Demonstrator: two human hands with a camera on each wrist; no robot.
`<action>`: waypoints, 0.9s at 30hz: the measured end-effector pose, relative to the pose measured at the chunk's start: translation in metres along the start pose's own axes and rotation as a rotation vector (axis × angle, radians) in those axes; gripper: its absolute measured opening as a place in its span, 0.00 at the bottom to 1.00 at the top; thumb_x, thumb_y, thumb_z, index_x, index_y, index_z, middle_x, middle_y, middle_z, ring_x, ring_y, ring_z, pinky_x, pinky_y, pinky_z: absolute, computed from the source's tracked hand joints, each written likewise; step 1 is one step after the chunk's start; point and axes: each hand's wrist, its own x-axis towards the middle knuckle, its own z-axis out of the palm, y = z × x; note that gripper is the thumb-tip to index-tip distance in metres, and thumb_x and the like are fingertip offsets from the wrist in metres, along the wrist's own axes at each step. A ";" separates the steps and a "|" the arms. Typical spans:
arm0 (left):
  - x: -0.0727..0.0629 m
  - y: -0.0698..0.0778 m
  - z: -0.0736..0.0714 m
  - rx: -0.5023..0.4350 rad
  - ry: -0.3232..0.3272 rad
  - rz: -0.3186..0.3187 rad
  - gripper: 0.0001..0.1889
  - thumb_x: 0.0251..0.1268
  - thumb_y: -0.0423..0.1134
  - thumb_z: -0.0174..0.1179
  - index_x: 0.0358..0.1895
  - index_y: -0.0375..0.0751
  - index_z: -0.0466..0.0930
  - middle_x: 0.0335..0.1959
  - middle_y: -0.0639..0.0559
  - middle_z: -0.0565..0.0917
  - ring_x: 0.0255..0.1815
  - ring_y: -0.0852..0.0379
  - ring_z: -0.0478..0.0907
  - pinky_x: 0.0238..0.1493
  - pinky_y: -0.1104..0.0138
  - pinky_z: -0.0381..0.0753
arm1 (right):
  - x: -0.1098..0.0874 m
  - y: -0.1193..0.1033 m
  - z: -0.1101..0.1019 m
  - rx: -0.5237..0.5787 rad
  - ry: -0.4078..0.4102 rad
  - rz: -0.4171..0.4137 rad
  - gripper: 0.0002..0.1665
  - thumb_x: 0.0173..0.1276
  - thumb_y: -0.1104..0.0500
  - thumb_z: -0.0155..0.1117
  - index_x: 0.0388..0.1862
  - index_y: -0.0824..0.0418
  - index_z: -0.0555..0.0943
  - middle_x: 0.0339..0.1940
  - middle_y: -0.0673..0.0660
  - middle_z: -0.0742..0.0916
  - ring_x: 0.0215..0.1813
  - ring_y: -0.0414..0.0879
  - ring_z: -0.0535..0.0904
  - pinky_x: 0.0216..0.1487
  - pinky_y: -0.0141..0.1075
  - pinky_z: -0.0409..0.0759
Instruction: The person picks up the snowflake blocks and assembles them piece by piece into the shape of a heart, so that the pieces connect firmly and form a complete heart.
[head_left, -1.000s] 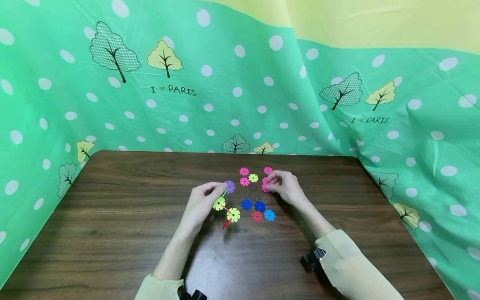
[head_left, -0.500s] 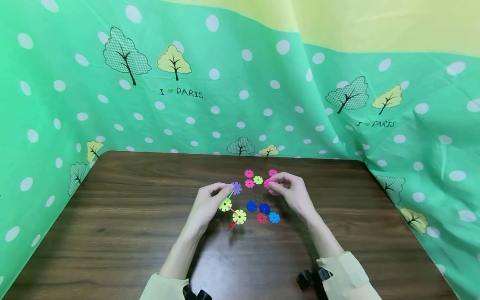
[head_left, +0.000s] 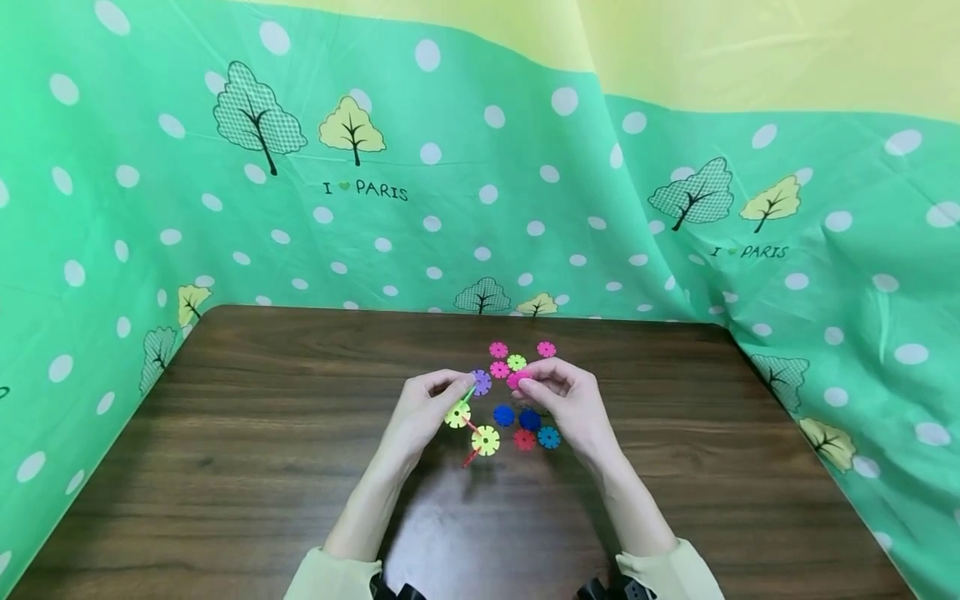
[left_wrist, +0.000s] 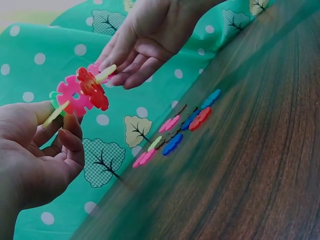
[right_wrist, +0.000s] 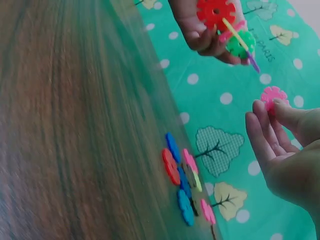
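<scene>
My left hand (head_left: pixel 423 412) pinches a cluster of interlocked notched plastic discs. In the head view a purple disc (head_left: pixel 481 382) tops it, with yellow discs (head_left: pixel 486 441) below. The left wrist view adds a red disc (left_wrist: pixel 92 89) and a pink disc (left_wrist: pixel 74 96); a green disc (right_wrist: pixel 241 45) shows in the right wrist view. Between thumb and fingers, my right hand (head_left: pixel 566 404) pinches a single pink disc (right_wrist: pixel 274 98). It is close to the purple disc but apart from it in the right wrist view. Both hands are above the table.
Loose discs lie on the brown wooden table (head_left: pixel 300 467) beyond and between the hands: several pink discs (head_left: pixel 498 350), a yellow-green disc (head_left: pixel 516 363), dark blue discs (head_left: pixel 504 415), a red disc (head_left: pixel 524 440) and a light blue disc (head_left: pixel 549 437). A green dotted cloth (head_left: pixel 420 192) hangs behind.
My right hand has brought the pink disc away from the loose ones, leftward and nearer to the cluster. The left hand keeps its pinch with little movement. The head view has shifted slightly.
</scene>
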 end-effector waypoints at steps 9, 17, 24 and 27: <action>0.001 0.001 0.001 -0.007 -0.027 0.005 0.10 0.72 0.40 0.65 0.47 0.40 0.90 0.43 0.48 0.90 0.42 0.60 0.79 0.47 0.69 0.78 | -0.002 0.000 0.010 0.006 -0.017 -0.042 0.11 0.71 0.64 0.68 0.48 0.71 0.83 0.36 0.50 0.92 0.41 0.47 0.92 0.50 0.37 0.89; 0.001 0.000 0.000 -0.004 -0.040 0.001 0.10 0.72 0.40 0.64 0.47 0.39 0.90 0.44 0.48 0.90 0.44 0.59 0.79 0.48 0.67 0.79 | -0.003 0.003 0.014 0.012 -0.024 -0.037 0.10 0.71 0.66 0.68 0.47 0.70 0.83 0.41 0.63 0.91 0.42 0.47 0.91 0.50 0.35 0.89; 0.001 0.000 0.001 0.000 -0.052 0.003 0.09 0.72 0.39 0.64 0.46 0.38 0.90 0.44 0.47 0.90 0.45 0.59 0.80 0.50 0.67 0.80 | -0.003 0.006 0.012 -0.025 -0.020 -0.055 0.10 0.71 0.63 0.69 0.48 0.67 0.84 0.43 0.69 0.90 0.42 0.43 0.91 0.51 0.33 0.88; 0.001 0.000 0.001 0.007 -0.048 -0.002 0.09 0.71 0.38 0.65 0.45 0.38 0.90 0.44 0.47 0.90 0.44 0.59 0.80 0.49 0.67 0.79 | -0.003 0.006 0.012 -0.042 -0.017 -0.066 0.10 0.71 0.63 0.69 0.47 0.67 0.85 0.44 0.69 0.90 0.42 0.42 0.91 0.51 0.33 0.88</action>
